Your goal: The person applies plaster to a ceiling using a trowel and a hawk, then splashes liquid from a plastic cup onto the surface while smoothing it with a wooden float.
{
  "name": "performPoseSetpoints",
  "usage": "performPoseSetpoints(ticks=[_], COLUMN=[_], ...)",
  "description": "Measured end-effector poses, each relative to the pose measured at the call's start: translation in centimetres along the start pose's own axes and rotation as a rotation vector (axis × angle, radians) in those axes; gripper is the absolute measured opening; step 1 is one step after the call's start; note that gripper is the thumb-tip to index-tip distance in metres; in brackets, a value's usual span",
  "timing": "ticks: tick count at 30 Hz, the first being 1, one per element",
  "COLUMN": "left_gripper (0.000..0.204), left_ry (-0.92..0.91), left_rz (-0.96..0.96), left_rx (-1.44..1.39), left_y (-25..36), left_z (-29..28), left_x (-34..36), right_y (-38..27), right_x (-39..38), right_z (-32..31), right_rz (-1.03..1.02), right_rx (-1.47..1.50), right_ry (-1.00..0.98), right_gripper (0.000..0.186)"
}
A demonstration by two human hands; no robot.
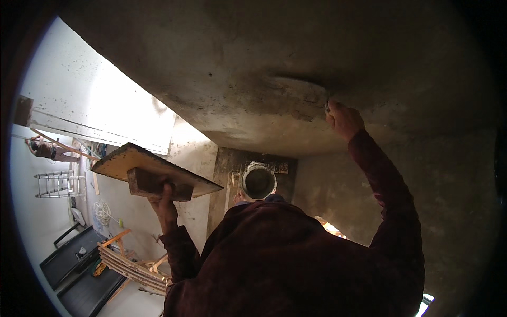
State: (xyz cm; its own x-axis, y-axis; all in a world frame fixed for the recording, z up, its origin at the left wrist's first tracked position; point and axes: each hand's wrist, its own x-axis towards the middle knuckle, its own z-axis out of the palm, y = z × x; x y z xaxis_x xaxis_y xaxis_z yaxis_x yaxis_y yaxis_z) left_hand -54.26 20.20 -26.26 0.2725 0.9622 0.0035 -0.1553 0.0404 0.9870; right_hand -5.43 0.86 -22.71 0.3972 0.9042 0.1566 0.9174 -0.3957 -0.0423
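Head view: I have the left hand (pixel 165 208) under a plasterer's hawk (pixel 156 165) and the right hand (pixel 346 120) raised to a plaster wall (pixel 253 42).

On my feed the left hand is clamped on the wooden block handle (pixel 150 182) at the middle of the hawk's board, thumb over it; the board tilts, dark mortar crusting its upper edge. I see the right hand closed in a fist on what looks like a trowel (pixel 303 89), its blade dim along the wall; I cannot tell how much of it touches. Below, between the arms, a mortar-smeared bucket (pixel 273 179) sits between the side edges of a dark floor strip (pixel 285 185). Far left are a co-worker (pixel 47 150) and a ladder (pixel 59 184).
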Motion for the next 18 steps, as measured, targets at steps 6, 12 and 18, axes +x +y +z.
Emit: performPoseSetpoints(ticks=[6, 12, 18], left_gripper=[0.036, 0.031, 0.042], left_ry=[-0.048, -0.050, -0.047], left_rz=[0.019, -0.017, -0.054], left_rx=[-0.033, -0.087, -0.097], left_y=[0.4, 0.7, 0.8], left_z=[0.9, 2.1, 4.2], left_x=[0.5, 1.1, 1.8], right_y=[-0.2, 0.7, 1.9], right_x=[-0.4, -1.0, -1.6], right_z=[0.0, 0.0, -0.8], right_rz=[0.069, 0.056, -0.040], right_rx=[-0.080, 0.019, 0.071], right_ry=[-0.207, -0.081, 0.078], right_gripper=[0.020, 0.020, 0.020])
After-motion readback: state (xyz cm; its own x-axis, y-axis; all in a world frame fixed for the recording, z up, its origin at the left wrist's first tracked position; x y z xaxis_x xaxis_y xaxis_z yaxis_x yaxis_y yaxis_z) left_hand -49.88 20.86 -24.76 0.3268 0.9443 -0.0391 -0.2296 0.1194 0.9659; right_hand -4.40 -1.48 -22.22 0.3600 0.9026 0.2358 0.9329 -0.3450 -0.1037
